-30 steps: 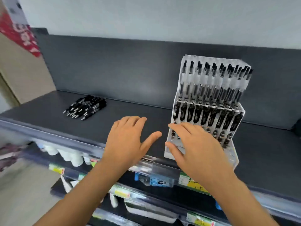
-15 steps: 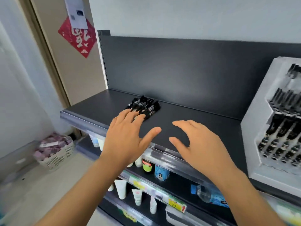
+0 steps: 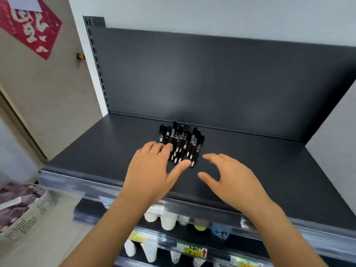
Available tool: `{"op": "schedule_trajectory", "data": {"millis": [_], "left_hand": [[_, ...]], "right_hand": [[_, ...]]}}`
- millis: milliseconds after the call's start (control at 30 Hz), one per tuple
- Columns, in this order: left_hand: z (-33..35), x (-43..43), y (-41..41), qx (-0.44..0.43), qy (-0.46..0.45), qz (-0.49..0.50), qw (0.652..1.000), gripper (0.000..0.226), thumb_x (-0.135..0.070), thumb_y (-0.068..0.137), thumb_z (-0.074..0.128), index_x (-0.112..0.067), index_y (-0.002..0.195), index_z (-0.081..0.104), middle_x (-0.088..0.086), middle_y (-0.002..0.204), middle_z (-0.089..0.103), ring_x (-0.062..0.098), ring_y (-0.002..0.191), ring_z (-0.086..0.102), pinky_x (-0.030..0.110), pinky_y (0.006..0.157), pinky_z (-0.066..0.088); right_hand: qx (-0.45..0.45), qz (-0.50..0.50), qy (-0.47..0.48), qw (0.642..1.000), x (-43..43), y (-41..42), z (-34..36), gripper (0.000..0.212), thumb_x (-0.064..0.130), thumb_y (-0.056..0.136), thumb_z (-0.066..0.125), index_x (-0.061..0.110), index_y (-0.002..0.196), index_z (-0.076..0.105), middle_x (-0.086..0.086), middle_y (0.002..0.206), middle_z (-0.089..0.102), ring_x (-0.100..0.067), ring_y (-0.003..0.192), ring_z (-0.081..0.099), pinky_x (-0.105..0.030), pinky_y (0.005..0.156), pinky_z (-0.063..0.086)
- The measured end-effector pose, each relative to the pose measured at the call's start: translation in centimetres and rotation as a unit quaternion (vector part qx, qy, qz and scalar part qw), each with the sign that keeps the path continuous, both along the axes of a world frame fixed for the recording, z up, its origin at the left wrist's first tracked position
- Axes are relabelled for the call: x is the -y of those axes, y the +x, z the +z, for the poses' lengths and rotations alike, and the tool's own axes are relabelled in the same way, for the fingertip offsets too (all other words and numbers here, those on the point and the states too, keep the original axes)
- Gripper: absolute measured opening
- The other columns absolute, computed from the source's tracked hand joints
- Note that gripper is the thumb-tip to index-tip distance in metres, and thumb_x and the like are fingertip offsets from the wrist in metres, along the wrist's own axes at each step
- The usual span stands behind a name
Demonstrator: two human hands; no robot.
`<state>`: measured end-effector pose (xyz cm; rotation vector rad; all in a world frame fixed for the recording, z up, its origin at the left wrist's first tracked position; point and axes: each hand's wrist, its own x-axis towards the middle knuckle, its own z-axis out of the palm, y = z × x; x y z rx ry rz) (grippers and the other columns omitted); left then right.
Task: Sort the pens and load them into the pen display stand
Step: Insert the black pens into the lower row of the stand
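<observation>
A pile of several black pens lies on the dark grey shelf, tips pointing toward me. My left hand hovers with fingers spread at the near left edge of the pile, fingertips over the nearest pens, holding nothing. My right hand is open and curved just right of the pile, apart from the pens. At the right edge, a pale grey side panel of the pen display stand shows; its pen slots are out of view.
The shelf has a dark back panel and a front price rail. Lower shelves hold white tubes and price tags. A door with a red paper decoration stands left; a basket sits on the floor.
The view swung left from the display stand to the pen pile. Both hands moved with it and now sit at the pile, the left hand reaching its near edge.
</observation>
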<state>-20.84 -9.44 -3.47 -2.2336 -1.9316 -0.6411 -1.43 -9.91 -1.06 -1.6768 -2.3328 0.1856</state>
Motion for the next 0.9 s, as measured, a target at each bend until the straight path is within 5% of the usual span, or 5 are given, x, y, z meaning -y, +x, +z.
{"op": "schedule_trajectory", "data": {"millis": [333,533,900], "left_hand": [[1.4,-9.6,-0.9,-0.041,-0.002,-0.033,0.999,0.083,-0.074,0.084,0.016,-0.017,0.13,0.054,-0.002,0.124,0.061,0.02,0.125,0.046,0.034,0.101,0.037],[2.2,-14.9,0.7,-0.057,0.0,-0.06,0.997,0.087,-0.074,0.082,0.011,-0.015,0.132,0.053,0.002,0.127,0.061,0.022,0.127,0.045,0.037,0.101,0.036],[1.1,-19.6,1.9,-0.015,0.005,-0.135,0.991,0.086,-0.074,0.082,0.013,-0.015,0.128,0.057,0.0,0.125,0.062,0.02,0.126,0.046,0.034,0.1,0.036]], "right_hand": [[-0.037,-0.173,-0.084,0.981,-10.7,-1.9,-1.0,0.04,0.054,0.09,0.051,0.018,0.107,0.058,0.001,0.103,0.062,-0.023,0.092,0.06,-0.031,0.072,0.047],[-0.046,-0.167,-0.181,0.968,-14.9,-3.3,0.0,0.039,0.053,0.086,0.054,0.017,0.071,0.05,0.001,0.065,0.061,-0.018,0.053,0.062,-0.022,0.05,0.043],[-0.034,-0.188,-0.118,0.974,-16.3,-4.8,-1.9,0.031,0.034,0.081,0.058,0.015,0.066,0.04,0.001,0.065,0.048,-0.015,0.062,0.048,-0.023,0.044,0.03]]}}
